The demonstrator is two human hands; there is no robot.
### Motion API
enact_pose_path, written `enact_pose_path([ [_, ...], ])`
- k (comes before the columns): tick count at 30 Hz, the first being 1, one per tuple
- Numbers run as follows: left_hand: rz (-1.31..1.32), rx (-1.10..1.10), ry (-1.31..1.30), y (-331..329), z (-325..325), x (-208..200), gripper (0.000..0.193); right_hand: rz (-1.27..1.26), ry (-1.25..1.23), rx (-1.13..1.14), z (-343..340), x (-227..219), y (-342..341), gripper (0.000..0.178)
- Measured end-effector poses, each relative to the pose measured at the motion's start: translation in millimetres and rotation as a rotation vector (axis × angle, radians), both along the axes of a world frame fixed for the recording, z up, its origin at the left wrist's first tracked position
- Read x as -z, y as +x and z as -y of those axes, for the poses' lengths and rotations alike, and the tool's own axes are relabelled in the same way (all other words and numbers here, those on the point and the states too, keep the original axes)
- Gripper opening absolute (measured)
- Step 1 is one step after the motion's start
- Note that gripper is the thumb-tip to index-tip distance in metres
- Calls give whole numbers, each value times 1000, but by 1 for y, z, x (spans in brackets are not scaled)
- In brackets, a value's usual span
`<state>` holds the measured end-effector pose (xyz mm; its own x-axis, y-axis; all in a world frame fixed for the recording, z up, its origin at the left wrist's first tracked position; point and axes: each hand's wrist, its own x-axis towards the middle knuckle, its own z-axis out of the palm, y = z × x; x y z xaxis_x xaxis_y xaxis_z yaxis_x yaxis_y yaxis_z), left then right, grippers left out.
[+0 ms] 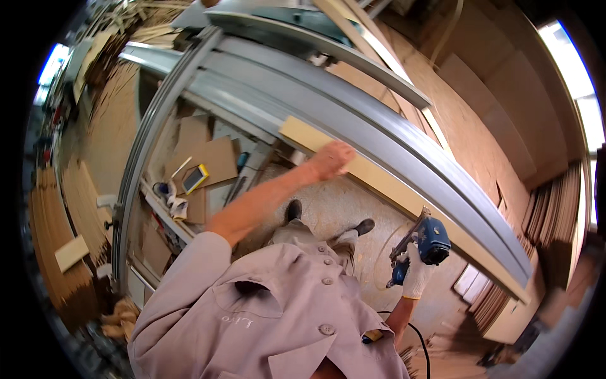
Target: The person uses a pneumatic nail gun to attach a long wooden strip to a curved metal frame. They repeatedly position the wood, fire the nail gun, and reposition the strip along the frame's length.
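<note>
A yellow-framed rectangular object lies on a brown panel.

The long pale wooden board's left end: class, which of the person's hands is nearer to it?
Left. The bare left hand is over the board, close to that end. The gloved right hand is much farther along, holding a blue power tool.

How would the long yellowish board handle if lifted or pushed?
The board is probably stiff: no obvious sag shows along its length. It may swing or tip if lifted at one end, being long and narrow. Might feel slippery; its face looks smooth.
</note>
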<state>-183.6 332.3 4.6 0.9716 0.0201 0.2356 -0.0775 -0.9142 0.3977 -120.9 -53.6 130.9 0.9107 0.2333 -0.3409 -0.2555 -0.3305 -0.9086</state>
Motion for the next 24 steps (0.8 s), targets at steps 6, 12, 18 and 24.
enact_pose_path([
  [6, -31, -65, -716, -101, 41, -55, 66, -2, 338, -73, -153, -61, -32, 28],
  [12, 264, -287, -824, -176, 53, -92, 79, -222, 595, 5, -270, -93, -47, 26],
  [18, 412, -494, -602, -219, 22, -99, 69, -526, 701, -36, -306, -72, -59, 21],
  [24, 356, -448, -309, -236, 15, -101, 77, -605, 642, -210, -311, -65, -96, 21],
])
